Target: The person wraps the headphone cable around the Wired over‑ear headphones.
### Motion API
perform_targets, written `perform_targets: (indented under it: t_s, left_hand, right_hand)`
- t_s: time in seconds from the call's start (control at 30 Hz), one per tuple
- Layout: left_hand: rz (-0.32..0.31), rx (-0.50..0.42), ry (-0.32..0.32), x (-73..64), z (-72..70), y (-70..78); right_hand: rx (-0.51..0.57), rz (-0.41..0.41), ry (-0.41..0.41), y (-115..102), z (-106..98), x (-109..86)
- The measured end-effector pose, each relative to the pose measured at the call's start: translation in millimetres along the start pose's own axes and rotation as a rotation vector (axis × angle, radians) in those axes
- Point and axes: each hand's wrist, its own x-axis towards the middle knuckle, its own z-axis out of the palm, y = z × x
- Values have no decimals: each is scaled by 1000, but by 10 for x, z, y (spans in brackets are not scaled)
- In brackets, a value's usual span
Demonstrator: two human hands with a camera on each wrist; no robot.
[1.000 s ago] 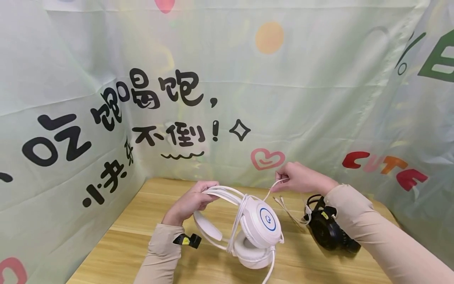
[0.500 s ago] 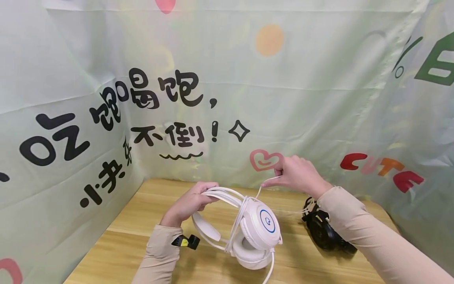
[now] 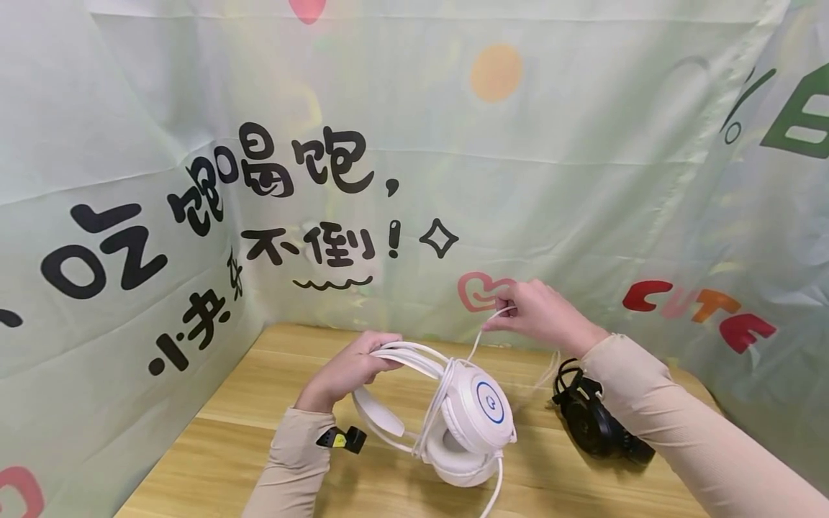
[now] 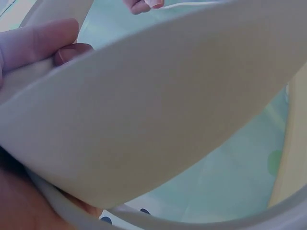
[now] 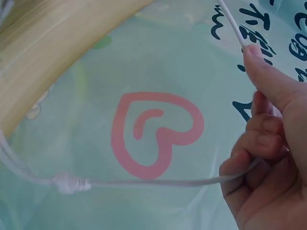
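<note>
My left hand (image 3: pixel 350 367) grips the headband of a white over-ear headset (image 3: pixel 479 410), held tilted above the table with its earcups to the right. Its pale headband pad (image 4: pixel 158 110) fills most of the left wrist view, with some fingers hidden behind it. White cable is wound around the headband beside the upper earcup, which bears a blue ring. Above that earcup my right hand (image 3: pixel 544 313) pinches a length of the white cable (image 3: pixel 477 344) between thumb and fingers. In the right wrist view the cable also runs out below the curled fingers to a small white joint (image 5: pixel 69 183).
A black headset (image 3: pixel 596 424) lies on the wooden table (image 3: pixel 246 446) at the right, partly behind my right forearm. Printed fabric (image 3: pixel 570 180) stands around the table at the back and sides. Another stretch of white cable drops from the lower earcup toward the front.
My right hand has risen slightly with the pinched cable. The loose cable tail below it has swung about near the black headset. My left hand and the white headset have hardly moved.
</note>
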Motion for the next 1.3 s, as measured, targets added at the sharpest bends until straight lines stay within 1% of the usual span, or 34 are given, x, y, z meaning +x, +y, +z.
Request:
perform_targets:
  t_s: [0.07,0.13,0.27,0.43,0.53,0.6,0.67,0.77,0.87,0.93,1.0,1.13,1.2,1.3]
  left_hand:
    - [-5,8,0,-1,-4,3]
    - [-8,15,-1,0,-5,1]
    - [-8,25,-11,-3,-5,3]
    - [5,64,-21,7,4,0]
    - [4,78,-20,8,8,1]
    - [7,85,-15,5,10,4]
    - [5,97,-4,2,15,13]
    - [28,144,13,11,37,27]
    - [43,223,34,27,74,55]
    - [47,279,56,37,98,75]
    - [39,327,87,44,121,89]
    - [32,425,177,62,160,101]
    - [33,505,230,73,189,118]
    - [29,638,310,89,248,156]
  right_hand:
    - [25,-16,-12,3,-15,7]
    - [26,-28,-17,5,-30,9]
    - [-66,-13,2,6,-67,2]
    - [-204,61,32,13,-107,-16]
    - [-261,76,47,17,-127,-27]
    - [-276,73,52,17,-142,-27]
    - [-256,64,45,10,-165,-19]
    - [-148,36,11,-19,-204,18]
    - [-39,9,-30,-90,-241,61]
    - [-8,-7,-46,-145,-259,86]
    - [-2,-2,-55,-204,-275,100]
    - [-5,29,-51,-303,-300,108]
    - [-8,37,-39,-354,-311,107]
    - [-8,26,-27,-439,-321,112]
